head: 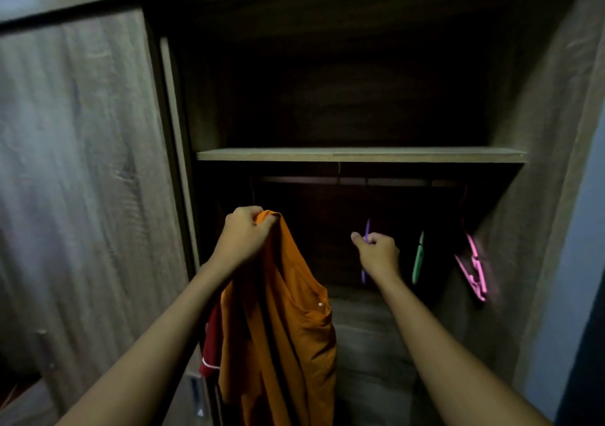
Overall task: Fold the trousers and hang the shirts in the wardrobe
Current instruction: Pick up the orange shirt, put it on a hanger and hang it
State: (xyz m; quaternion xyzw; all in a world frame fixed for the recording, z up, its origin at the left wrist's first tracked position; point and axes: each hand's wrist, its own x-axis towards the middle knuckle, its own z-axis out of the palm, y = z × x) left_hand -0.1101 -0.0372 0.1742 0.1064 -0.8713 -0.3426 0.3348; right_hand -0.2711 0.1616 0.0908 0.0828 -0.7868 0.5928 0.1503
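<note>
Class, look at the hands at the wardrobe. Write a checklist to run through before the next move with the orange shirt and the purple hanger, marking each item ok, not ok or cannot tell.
1. Left hand grips the orange shirt at its top: ok.
2. Right hand grips the purple hanger: ok.
3. Purple hanger's hook sits on the rail: cannot tell, too dark.
4. Green hanger hangs apart from the purple one: ok.
5. Shirt already on a hanger: cannot tell, the hand covers its top.
</note>
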